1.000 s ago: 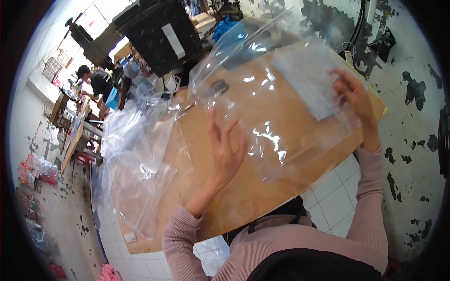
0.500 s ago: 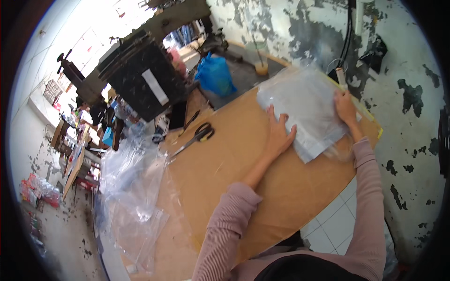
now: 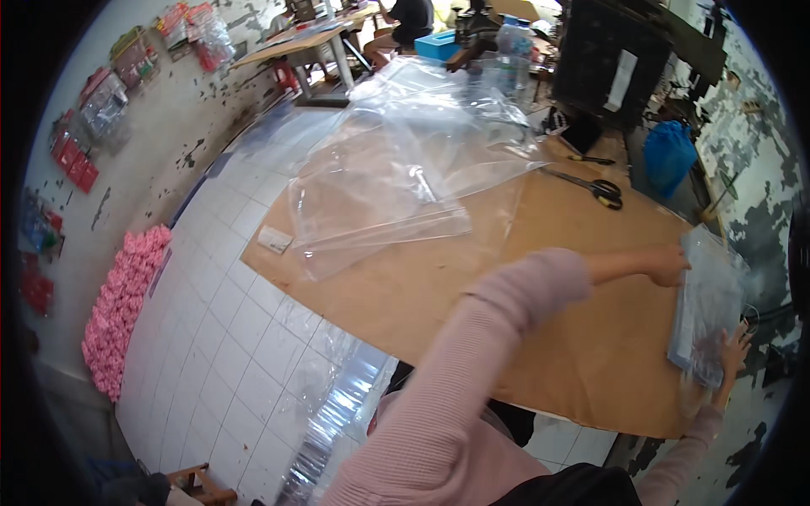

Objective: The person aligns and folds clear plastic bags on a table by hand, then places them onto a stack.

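A stack of clear, greyish plastic bags [image 3: 709, 291] lies at the right end of the brown cardboard-covered table [image 3: 582, 329]. My left hand [image 3: 669, 265] is curled closed at the left edge of this stack, its fingertips partly hidden. On the near right side of the stack rests my right hand [image 3: 736, 352], fingers spread and holding nothing. Large loose clear plastic bags [image 3: 380, 185] are spread over the far left of the table. Scissors with black and yellow handles [image 3: 603, 192] lie between them and the stack.
A dark phone [image 3: 580, 135] and a black box-shaped machine part [image 3: 612, 59] are at the back. Beside them hangs a blue bag [image 3: 669, 156]. A peeling wall borders the right side. Pink bundles [image 3: 126, 308] lie by the left wall; a person [image 3: 411, 21] sits far off.
My view has swung left, bringing the loose bags and floor into sight. My left hand has gone from lying spread on the stack to curled at its edge; the right hand's fingers have spread.
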A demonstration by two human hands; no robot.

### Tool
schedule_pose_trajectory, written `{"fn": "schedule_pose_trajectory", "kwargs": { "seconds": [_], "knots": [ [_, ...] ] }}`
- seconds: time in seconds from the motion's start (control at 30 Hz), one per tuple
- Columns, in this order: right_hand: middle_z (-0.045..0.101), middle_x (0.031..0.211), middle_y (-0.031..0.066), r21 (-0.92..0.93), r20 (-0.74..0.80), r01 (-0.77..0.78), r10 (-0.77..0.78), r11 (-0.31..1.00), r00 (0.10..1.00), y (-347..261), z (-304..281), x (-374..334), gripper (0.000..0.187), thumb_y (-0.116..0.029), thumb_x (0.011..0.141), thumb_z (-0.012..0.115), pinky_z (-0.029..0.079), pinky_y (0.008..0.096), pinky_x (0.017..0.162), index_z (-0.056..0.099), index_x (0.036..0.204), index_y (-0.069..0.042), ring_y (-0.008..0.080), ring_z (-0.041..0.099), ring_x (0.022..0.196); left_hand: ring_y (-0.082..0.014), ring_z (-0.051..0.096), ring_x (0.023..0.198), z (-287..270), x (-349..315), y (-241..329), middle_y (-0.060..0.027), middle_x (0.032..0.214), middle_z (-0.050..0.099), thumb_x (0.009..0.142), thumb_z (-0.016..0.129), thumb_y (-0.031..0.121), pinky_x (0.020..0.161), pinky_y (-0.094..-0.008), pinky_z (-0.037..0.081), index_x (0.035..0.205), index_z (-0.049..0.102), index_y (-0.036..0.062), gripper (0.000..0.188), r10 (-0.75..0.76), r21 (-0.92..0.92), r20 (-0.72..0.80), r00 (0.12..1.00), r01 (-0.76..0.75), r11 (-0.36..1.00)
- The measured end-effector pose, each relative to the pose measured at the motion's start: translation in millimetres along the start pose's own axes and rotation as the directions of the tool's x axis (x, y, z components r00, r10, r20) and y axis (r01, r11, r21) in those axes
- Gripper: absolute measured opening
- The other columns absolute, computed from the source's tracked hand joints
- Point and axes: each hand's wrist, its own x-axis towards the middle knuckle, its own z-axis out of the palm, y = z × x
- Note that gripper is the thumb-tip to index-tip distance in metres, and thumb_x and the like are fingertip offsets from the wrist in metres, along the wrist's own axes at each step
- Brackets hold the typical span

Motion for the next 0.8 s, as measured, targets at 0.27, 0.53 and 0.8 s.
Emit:
{"fn": "schedule_pose_trajectory", "kwargs": {
  "seconds": [0.27, 0.53, 0.8],
  "knots": [
    [0.03, 0.138, 0.0202, 0.482, -0.439, 0.516, -0.315, 0.708, 0.842, -82, -124, -62, 0.037, -0.021, 0.086, 0.053, 0.026, 0.0406, 0.102, 0.048, 0.12, -0.005, 0.0364, 0.03, 0.126, -0.0355, 0.031, 0.126, -184, -373, -6, -0.0141, 0.135, 0.036, 0.071, 0.063, 0.016, 0.1, -0.0461, 0.029, 0.129, 0.041, 0.0136, 0.062, -0.617, 0.369, -0.131, 0.776, 0.616, 0.696],
    [0.034, 0.133, 0.0227, 0.696, -0.46, 0.707, -0.677, 0.127, 0.574, -275, -233, -102, 0.05, -0.009, 0.072, 0.068, 0.034, 0.0409, 0.096, 0.048, 0.118, -0.006, 0.0384, 0.035, 0.121, -0.0289, 0.058, 0.099, -190, -437, -30, -0.0115, 0.118, 0.056, 0.08, 0.06, 0.012, 0.086, -0.0337, 0.046, 0.109, 0.059, 0.0068, 0.03, -0.579, 0.233, -0.344, 0.74, 0.664, 0.71],
    [0.018, 0.142, 0.0199, 0.581, -0.767, 0.807, -0.26, 0.105, 0.586, -353, -289, -110, 0.084, -0.016, 0.066, 0.074, 0.035, 0.0436, 0.095, 0.027, 0.136, -0.017, 0.0388, 0.036, 0.12, -0.0103, 0.058, 0.077, -228, -364, 25, -0.0052, 0.085, 0.066, 0.091, 0.046, 0.013, 0.072, -0.0257, 0.043, 0.089, 0.063, 0.0004, 0.022, -0.3, -0.066, -0.825, 0.478, 0.446, 0.893]
  ]
}}
